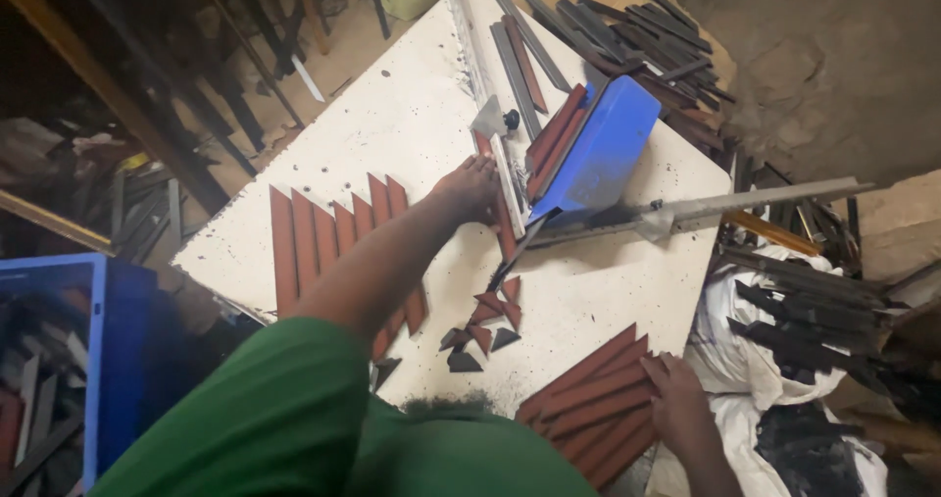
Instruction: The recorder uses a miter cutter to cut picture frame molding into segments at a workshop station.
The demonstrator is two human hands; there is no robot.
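Dim workshop clutter surrounds the white, speckled worktable point(392, 134) at which I stand. My left hand point(469, 185) lies flat, fingers extended, pressing a reddish-brown wooden strip point(504, 224) against the grey metal guide rail point(510, 178) of the blue box-shaped cutter point(600, 149). My right hand point(678, 404) rests open on a stack of reddish-brown moulding strips point(588, 399) at the table's near right corner; the two hands are well apart. Mitred strips with pointed ends point(314, 237) lie fanned to the left; small triangular offcuts point(485, 325) and dark dust collect near the blade. Judged risk: fingertips close to the cutter could be nicked should the smooth strip slip; the overhanging stack might slide off.
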